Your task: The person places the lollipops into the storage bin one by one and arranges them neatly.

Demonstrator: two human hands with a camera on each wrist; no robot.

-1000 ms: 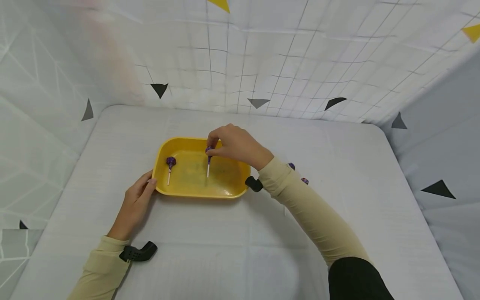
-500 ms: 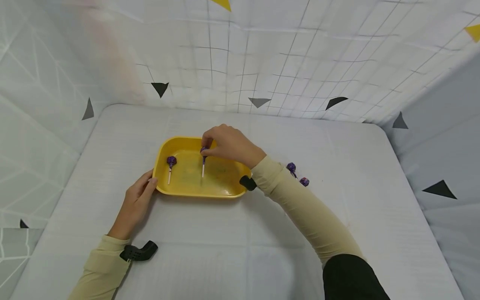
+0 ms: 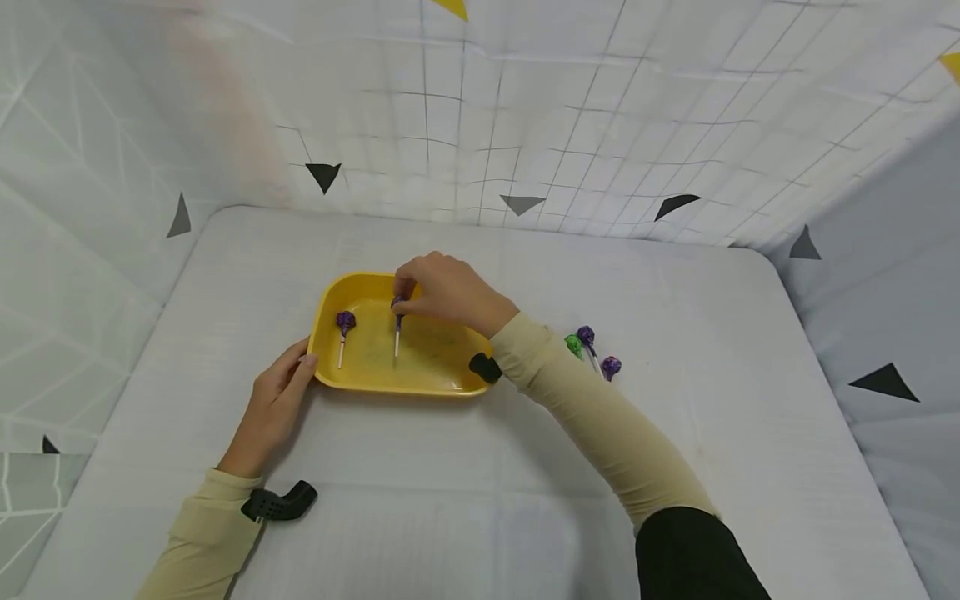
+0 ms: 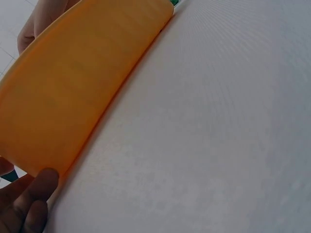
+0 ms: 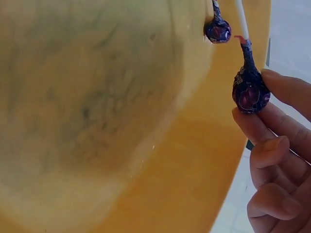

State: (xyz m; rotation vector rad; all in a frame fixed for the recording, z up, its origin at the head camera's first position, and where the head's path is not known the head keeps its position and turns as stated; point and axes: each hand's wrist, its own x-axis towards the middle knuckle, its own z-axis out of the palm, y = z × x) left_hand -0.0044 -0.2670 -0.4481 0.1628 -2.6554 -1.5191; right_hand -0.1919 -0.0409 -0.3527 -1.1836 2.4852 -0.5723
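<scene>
A yellow tray [image 3: 405,390] lies on the white table. The left hand [image 3: 272,406] holds its left end, with fingers [image 4: 43,187] on the outer wall in the left wrist view. Above the tray, the right hand [image 3: 455,293] pinches a purple lollipop [image 5: 250,92] by its round head between thumb and fingers, its white stick towards the person in the head view. Another purple lollipop [image 3: 345,322] rests inside at the tray's left side, stick also towards the person.
Right of the tray, partly behind the right forearm, a green lollipop [image 3: 573,345], a purple one [image 3: 586,335] and a purple-red one [image 3: 612,365] lie together on the table [image 3: 420,508]. A patterned white curtain [image 3: 487,108] stands along the far edge.
The right hand has moved left over the tray with the pinched lollipop. Its forearm has shifted too, uncovering more of the lollipops on the table, among them the green one. The left hand keeps its place.
</scene>
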